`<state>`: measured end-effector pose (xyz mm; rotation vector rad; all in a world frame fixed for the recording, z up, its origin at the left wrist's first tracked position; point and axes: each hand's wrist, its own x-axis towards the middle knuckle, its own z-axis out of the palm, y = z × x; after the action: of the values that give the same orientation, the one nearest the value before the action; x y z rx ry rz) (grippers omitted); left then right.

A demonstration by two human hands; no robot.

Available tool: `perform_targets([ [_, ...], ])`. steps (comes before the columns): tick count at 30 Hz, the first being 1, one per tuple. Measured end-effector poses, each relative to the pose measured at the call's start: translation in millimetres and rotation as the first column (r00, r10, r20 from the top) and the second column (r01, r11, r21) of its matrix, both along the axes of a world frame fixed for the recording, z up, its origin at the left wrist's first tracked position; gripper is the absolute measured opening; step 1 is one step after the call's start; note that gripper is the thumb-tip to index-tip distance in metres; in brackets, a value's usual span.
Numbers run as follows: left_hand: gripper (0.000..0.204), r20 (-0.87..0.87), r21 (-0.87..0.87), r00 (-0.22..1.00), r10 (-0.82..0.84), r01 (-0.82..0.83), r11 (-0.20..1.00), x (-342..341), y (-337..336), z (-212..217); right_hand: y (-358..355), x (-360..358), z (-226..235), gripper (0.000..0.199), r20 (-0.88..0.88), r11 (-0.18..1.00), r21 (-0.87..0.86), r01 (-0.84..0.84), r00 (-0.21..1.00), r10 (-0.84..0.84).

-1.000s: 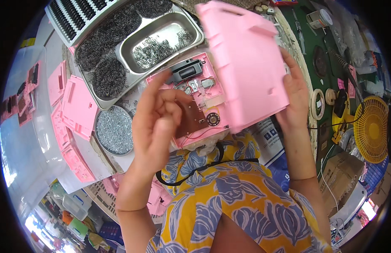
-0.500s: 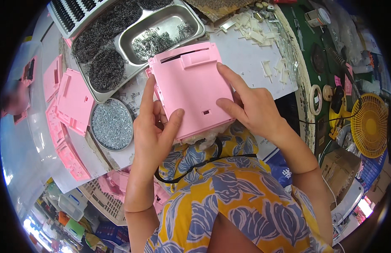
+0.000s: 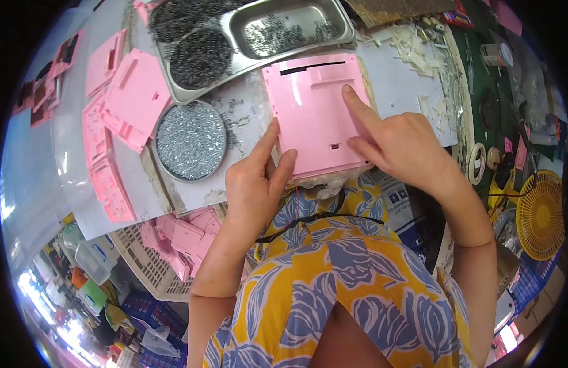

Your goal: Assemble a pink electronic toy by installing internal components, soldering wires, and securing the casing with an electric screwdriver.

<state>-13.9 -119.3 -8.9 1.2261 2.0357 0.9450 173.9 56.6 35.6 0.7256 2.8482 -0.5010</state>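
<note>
Two hands on one pink plastic housing point(image 3: 320, 116), flat on the desk point(image 3: 406, 92) just beyond the yellow patterned lap. Left hand point(image 3: 254, 184) gripping the near-left edge, thumb up the side, probably to stop the shell sliding. Right hand point(image 3: 397, 144) spread on top, index finger stretched toward the upper right, other fingertips pressing near the lower edge, likely to seat the cover squarely; neither hand clenched, nothing lifted. Underside and inner parts hidden by the shell itself; only thin wires peeking out at the near edge.

Left of that, round dish of small silvery screws point(image 3: 190, 140), within easy reach of the left hand. Farther left, loose pink panels point(image 3: 133, 98) stacked on white sheeting, and a basket of more pink parts point(image 3: 179, 239) lower down, half cut off by the arm.

Beyond, steel compartment tray point(image 3: 284, 30) with dark and bright screws, kinds too small to tell. Far right, clutter near a yellow fan grille point(image 3: 540, 214), blurred at the rim.
</note>
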Motion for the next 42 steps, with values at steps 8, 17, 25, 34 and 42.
perform_targets([
  [8, 0.009, -0.011, 0.212, 0.953, 0.304, -0.295, 0.932, -73.9, -24.4, 10.0, 82.0, -9.4, 30.4, 0.044, -0.540, 0.937, -0.330, 0.113, 0.792, -0.286],
  [17, 0.006, 0.227, 0.114, 0.973, -0.032, 0.006, 0.994, 23.9, -40.7, -11.3, -12.6, -62.2, -34.2, 0.025, -0.568, 0.833, 0.019, -0.553, 0.680, 0.464],
  [25, 0.007, 0.353, 0.145, 0.934, 0.063, -0.121, 0.982, 32.9, -41.3, -29.8, -13.0, -63.4, -41.1, 0.023, -0.628, 0.824, -0.011, -0.566, 0.645, 0.435],
  [34, 0.004, 0.116, 0.178, 0.993, 0.040, -0.060, 0.982, 37.5, -39.2, -32.0, -16.1, -67.4, -37.9, 0.023, -0.531, 0.827, 0.012, -0.561, 0.698, 0.481],
  [42, 0.016, -0.089, 0.158, 0.991, -0.097, 0.110, 0.981, -23.7, -52.5, 0.3, -3.9, -70.4, -19.6, 0.024, -0.603, 0.801, -0.172, -0.573, 0.704, 0.375],
])
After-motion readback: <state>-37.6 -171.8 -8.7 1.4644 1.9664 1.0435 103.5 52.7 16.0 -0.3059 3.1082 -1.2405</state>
